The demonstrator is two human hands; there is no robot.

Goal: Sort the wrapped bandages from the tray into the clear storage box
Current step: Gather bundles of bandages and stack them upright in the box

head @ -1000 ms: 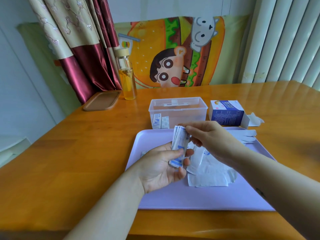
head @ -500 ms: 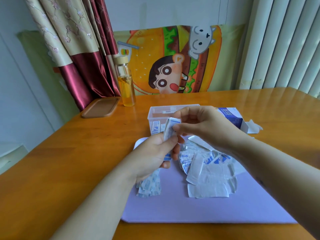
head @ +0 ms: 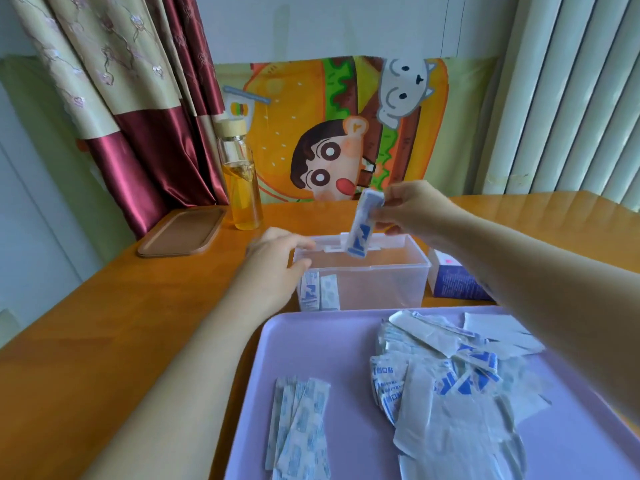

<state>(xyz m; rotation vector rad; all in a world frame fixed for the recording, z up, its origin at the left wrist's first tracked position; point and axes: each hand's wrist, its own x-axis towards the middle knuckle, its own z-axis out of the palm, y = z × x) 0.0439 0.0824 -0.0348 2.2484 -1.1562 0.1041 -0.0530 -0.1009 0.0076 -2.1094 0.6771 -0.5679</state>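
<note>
Fingers (head: 390, 199) of your right hand (head: 412, 211) pinch a small stack of wrapped bandages (head: 361, 233) by its top, hanging it upright over the far side of the clear storage box (head: 381, 289) on the worktop (head: 104, 323). Your left hand (head: 277, 259) sits at the box's left end, blurred; you cannot tell whether it grips. Two upright bandages (head: 319, 292) stand in the near-left corner, more loose bandages (head: 450, 386) lie on the lilac tray (head: 329, 344)

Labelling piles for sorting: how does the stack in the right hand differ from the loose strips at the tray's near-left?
The held stack is near-upright over the clear box, pinched by the right hand; the loose strips lie flat on the purple tray. The held stack shows solid blue marks, the loose strips a fine pale-blue print. Both are white wrapped bandages.
</note>
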